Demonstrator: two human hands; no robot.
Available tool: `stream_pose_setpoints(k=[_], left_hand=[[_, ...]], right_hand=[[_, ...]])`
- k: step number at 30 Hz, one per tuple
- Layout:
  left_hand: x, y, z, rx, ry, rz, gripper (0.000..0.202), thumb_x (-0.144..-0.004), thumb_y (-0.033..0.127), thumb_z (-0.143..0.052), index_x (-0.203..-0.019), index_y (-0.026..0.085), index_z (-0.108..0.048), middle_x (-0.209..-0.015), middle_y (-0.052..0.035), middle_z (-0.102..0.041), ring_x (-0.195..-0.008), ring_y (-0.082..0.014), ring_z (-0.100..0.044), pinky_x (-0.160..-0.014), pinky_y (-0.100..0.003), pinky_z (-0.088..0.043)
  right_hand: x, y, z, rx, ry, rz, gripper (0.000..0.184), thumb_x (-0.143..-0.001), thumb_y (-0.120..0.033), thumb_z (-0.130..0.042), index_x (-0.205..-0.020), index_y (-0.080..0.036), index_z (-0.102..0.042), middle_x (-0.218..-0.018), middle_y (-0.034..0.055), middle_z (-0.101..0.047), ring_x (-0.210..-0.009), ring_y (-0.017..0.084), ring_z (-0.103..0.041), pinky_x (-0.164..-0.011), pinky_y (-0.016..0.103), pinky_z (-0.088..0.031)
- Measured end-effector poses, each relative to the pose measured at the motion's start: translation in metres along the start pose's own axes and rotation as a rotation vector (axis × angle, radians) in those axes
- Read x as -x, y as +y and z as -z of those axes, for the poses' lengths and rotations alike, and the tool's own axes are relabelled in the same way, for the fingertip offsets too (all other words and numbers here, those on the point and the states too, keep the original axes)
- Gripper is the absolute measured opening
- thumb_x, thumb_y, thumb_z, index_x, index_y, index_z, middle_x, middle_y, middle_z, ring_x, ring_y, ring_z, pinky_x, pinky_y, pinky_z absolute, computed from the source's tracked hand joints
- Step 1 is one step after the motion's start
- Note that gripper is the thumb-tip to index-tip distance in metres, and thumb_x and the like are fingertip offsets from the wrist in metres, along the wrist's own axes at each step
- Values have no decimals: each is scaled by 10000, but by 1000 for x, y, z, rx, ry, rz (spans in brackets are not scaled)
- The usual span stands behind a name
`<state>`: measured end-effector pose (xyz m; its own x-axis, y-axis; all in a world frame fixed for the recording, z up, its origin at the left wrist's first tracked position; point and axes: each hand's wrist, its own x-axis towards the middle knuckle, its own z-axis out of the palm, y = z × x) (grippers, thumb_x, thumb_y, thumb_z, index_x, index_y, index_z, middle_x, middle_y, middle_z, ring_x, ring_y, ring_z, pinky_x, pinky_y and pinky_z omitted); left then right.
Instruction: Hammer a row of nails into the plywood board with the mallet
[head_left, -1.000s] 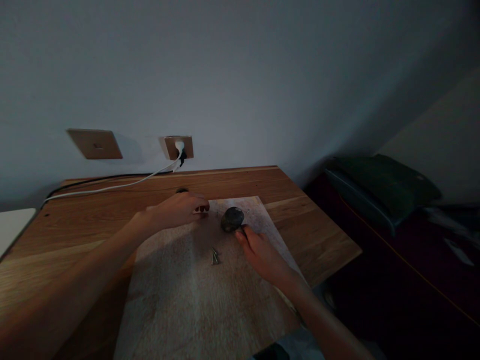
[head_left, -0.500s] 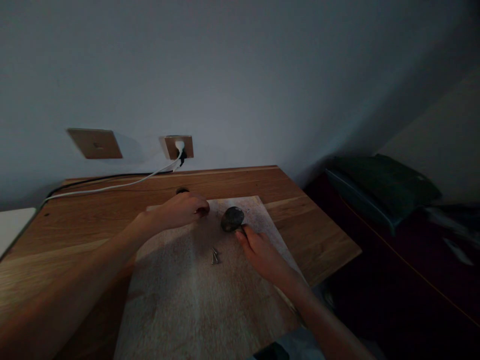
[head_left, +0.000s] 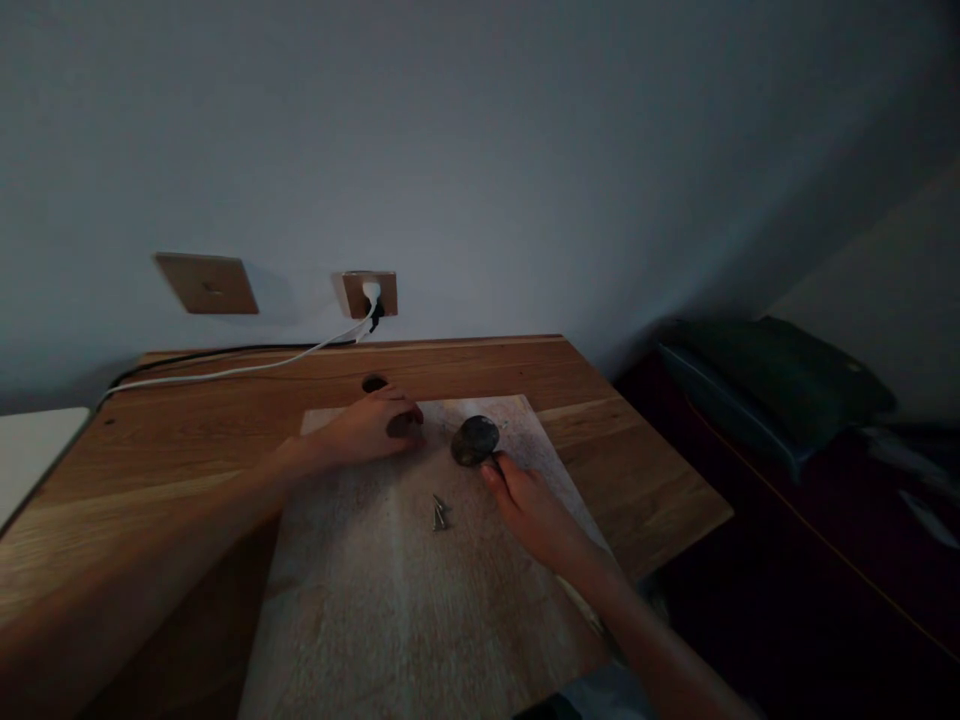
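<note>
The dark round-headed tool [head_left: 475, 441] is held over the far right part of the board [head_left: 352, 600]; whether its head is resting on the wood or raised cannot be told. Its handle is grasped by the right hand [head_left: 532, 505] close to the head, a short grip probably chosen for control. The left hand [head_left: 367, 425] is set over the board's far left part, fingers curled downward; whether anything is pinched there cannot be told. A gap is left between it and the tool, presumably so that the fingers are kept out of the way.

A few metal fasteners [head_left: 439, 512] are laid together near the board's middle, between the forearms, seemingly for easy reach. The board is laid on the surface [head_left: 652, 480], perhaps to shield it. Most room is offered on the near side; on the right, the surface is cut off by a slanting edge, and at the back it is bounded by the wall [head_left: 480, 170]. A hole [head_left: 373, 383] is seen just beyond the left hand. The white cord [head_left: 217, 375] and black cord [head_left: 187, 354] are run along the back edge.
</note>
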<state>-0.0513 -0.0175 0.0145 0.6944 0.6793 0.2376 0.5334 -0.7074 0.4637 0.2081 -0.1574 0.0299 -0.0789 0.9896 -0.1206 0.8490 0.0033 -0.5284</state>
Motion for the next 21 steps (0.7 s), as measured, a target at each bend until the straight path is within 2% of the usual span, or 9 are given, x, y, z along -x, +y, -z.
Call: stream_pose_setpoints(k=[2,4,10,16,21], left_hand=[[3,-2,-8,32,62,56,220,-851,365,-757,-972,181,-759,-1029,-79,-700,-973,-252,-677,-849,-354,-554],[3,-2,-15,57,102,94,169,-859,340,-753,-922,184,-763,-986,-65,-684,-906,-230,-672,-809,-339,-549],[0,-1,-23,87,136,103,46,-862,216,-758,-853,180,-785,-911,-61,-704,-836,-211,-674,-780,-325,-534],[2,1,-22,50,154,65,55,-841,154,-769,-865,185,-809,-917,-65,-725,-884,-229,-684,-804,-333,-527],[4,-1,-22,77,142,31,128,-816,103,-764,-903,179,-820,-875,-56,-715,-848,-215,-680,-768,-314,-511]], right_hand=[[0,1,0,-14,1,8,295,-1112,-355,-372,-1141,-177,-606,-872,111,-689,-858,292,-690,-686,329,-379],[-1,2,-1,-31,-1,29,288,-1113,-359,-369,-1111,-190,-602,-842,86,-683,-827,271,-690,-680,323,-380],[-2,2,-1,-53,13,80,268,-1097,-354,-382,-997,-209,-584,-778,44,-639,-732,230,-642,-650,318,-356],[-15,-19,4,-50,7,139,263,-1088,-368,-382,-996,-216,-577,-678,-11,-567,-630,194,-583,-600,303,-320],[-29,-35,3,-12,39,169,298,-1090,-380,-364,-1061,-204,-602,-691,4,-588,-650,205,-591,-618,311,-330]])
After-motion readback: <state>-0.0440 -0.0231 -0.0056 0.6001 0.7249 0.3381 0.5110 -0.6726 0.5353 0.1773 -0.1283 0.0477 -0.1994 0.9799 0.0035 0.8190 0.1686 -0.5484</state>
